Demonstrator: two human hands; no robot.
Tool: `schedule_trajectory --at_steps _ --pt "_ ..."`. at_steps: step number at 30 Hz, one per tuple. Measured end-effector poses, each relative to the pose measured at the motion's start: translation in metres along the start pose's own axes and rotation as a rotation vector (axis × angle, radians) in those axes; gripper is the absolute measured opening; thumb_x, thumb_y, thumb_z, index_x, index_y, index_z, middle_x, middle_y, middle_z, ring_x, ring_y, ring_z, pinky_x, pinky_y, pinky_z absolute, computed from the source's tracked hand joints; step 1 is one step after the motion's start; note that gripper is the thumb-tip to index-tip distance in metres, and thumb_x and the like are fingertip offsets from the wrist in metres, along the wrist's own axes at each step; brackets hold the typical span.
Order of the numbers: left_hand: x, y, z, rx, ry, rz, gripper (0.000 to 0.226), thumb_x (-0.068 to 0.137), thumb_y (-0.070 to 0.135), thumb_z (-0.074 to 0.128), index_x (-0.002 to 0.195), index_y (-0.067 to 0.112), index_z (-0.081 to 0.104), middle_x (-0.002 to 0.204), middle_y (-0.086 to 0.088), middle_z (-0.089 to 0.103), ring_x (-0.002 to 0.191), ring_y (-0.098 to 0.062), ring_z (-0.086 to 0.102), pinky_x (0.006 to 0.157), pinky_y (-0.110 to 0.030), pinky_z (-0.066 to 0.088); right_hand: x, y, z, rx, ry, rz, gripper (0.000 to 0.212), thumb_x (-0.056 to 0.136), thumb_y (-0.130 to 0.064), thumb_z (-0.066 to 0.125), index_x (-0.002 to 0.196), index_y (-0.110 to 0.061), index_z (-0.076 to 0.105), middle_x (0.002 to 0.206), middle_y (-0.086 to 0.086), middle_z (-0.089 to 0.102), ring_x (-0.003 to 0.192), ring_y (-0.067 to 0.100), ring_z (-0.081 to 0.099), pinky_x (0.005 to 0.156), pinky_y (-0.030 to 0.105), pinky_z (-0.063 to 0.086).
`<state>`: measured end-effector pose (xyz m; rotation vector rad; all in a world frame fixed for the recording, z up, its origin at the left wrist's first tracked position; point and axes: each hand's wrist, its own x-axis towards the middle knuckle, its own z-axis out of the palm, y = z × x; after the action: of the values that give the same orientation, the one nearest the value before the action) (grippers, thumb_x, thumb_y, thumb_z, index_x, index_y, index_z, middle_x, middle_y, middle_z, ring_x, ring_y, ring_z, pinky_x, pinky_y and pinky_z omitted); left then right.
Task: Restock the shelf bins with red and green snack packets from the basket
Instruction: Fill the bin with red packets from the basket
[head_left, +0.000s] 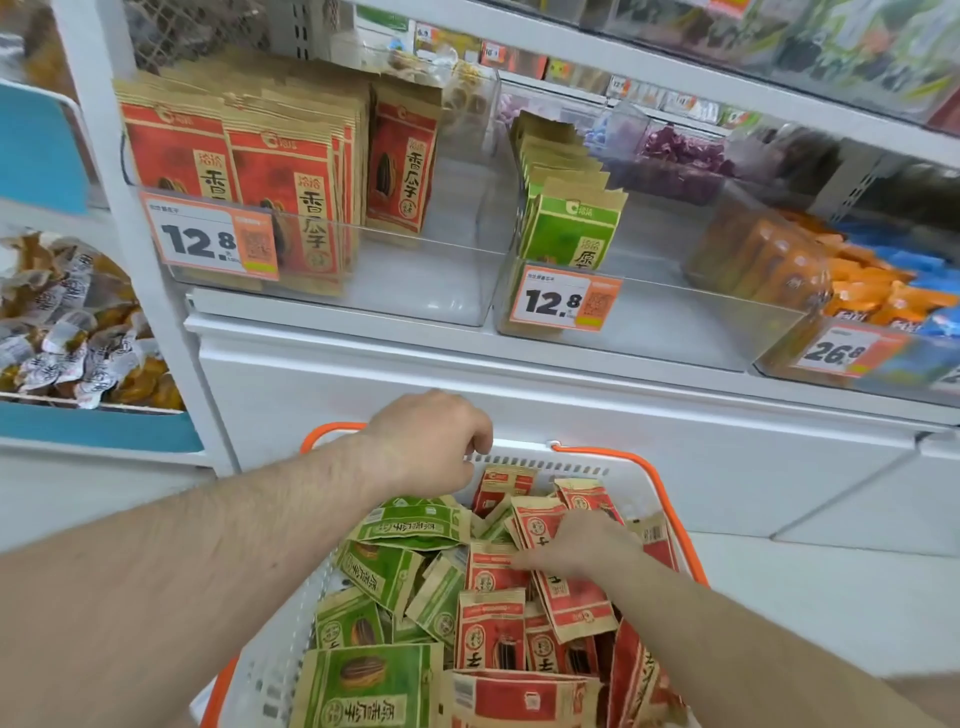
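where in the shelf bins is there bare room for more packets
Red bin: bare floor right of the red packets. Green bin: bare floor right of the green packets. Crowded: both bins' left ends, and the basket.

Packets (493, 618) in basket (667, 499) (below bins (395, 280))

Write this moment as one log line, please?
stage: picking from basket | left hand: curled at the basket's far rim | right hand: on red packets | green packets: untouched | red bin: part filled

Shop: price tags (210, 243) on stocked shelf bins (332, 270).
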<state>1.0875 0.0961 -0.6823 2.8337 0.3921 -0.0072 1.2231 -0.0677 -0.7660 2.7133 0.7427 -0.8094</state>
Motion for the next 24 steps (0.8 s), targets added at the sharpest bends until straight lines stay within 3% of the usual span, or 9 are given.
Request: schedule_trajectory --at_steps 6,8,10,12,14,16,18,20,24 --pt "-0.001 -0.007 0.001 -0.01 -0.045 -0.034 0.026 0.086 0.025 0.059 0.11 0.033 0.064 0.11 0.012 0.061 0.107 -0.012 0.053 0.09 -0.03 0.046 -0.003 -0.006 0.003 0.025 0.011 -0.015 0.053 0.053 -0.065 0.074 0.086 -0.025 0.062 0.084 -0.008 0.066 0.079 0.013 0.065 0.08 0.034 0.057" --pt "-0.001 -0.014 -0.002 -0.044 -0.075 -0.085 0.028 0.086 0.028 0.06 0.112 0.033 0.063 0.107 0.014 0.06 0.105 -0.011 0.053 0.09 -0.03 0.048 -0.008 -0.012 -0.011 -0.046 0.08 -0.106 0.064 0.054 -0.061 0.075 0.102 -0.022 0.06 0.092 -0.007 0.064 0.087 0.015 0.064 0.084 0.036 0.055" --pt "0.0 -0.025 -0.004 -0.118 -0.117 -0.146 0.032 0.085 0.034 0.063 0.117 0.033 0.061 0.104 0.017 0.058 0.103 -0.009 0.055 0.091 -0.032 0.049 -0.014 -0.019 -0.027 -0.142 0.165 -0.252 0.091 0.057 -0.055 0.077 0.134 -0.021 0.041 0.117 -0.001 0.058 0.11 0.022 0.056 0.098 0.041 0.047" --pt "-0.001 -0.034 -0.006 -0.224 -0.15 -0.193 0.043 0.083 0.042 0.069 0.122 0.03 0.059 0.107 0.016 0.058 0.104 -0.008 0.057 0.094 -0.031 0.05 -0.027 -0.028 -0.045 -0.191 0.189 -0.437 0.114 0.064 -0.045 0.08 0.152 -0.019 0.013 0.14 0.006 0.043 0.132 0.029 0.039 0.112 0.044 0.032" --pt "-0.003 -0.038 -0.009 -0.31 -0.186 -0.219 0.054 0.08 0.046 0.073 0.128 0.027 0.055 0.117 0.011 0.06 0.107 -0.01 0.058 0.098 -0.03 0.048 -0.044 -0.037 -0.062 -0.27 0.228 -0.632 0.126 0.067 -0.038 0.081 0.155 -0.026 -0.008 0.147 0.006 0.035 0.137 0.028 0.029 0.116 0.042 0.022" --pt "-0.005 -0.039 -0.011 -0.39 -0.256 -0.236 0.06 0.081 0.046 0.074 0.132 0.024 0.053 0.122 0.009 0.06 0.11 -0.011 0.059 0.1 -0.029 0.046 -0.053 -0.044 -0.072 -0.338 0.289 -0.792 0.128 0.067 -0.032 0.08 0.152 -0.03 -0.015 0.144 0.004 0.036 0.133 0.025 0.029 0.115 0.04 0.021" --pt "-0.006 -0.039 -0.011 -0.506 -0.342 -0.242 0.056 0.082 0.044 0.074 0.131 0.023 0.056 0.118 0.008 0.064 0.111 -0.013 0.061 0.098 -0.029 0.047 -0.059 -0.05 -0.077 -0.397 0.359 -0.907 0.125 0.068 -0.026 0.077 0.151 -0.029 -0.016 0.141 0.002 0.038 0.131 0.024 0.029 0.112 0.038 0.02" --pt "-0.009 -0.041 -0.009 -0.623 -0.402 -0.252 0.038 0.086 0.039 0.071 0.12 0.026 0.064 0.11 0.006 0.07 0.106 -0.017 0.065 0.083 -0.027 0.05 -0.064 -0.053 -0.081 -0.477 0.418 -0.978 0.122 0.071 -0.022 0.073 0.151 -0.028 -0.02 0.143 0.002 0.037 0.134 0.024 0.025 0.114 0.038 0.014" --pt "-0.013 -0.041 -0.004 -0.827 -0.398 -0.297 0.009 0.092 0.025 0.066 0.1 0.022 0.07 0.093 0.005 0.075 0.085 -0.01 0.07 0.066 -0.022 0.05 -0.069 -0.053 -0.081 -0.5 0.473 -1.057 0.121 0.072 -0.019 0.071 0.149 -0.032 -0.021 0.145 0.0 0.036 0.134 0.023 0.022 0.114 0.04 0.009"
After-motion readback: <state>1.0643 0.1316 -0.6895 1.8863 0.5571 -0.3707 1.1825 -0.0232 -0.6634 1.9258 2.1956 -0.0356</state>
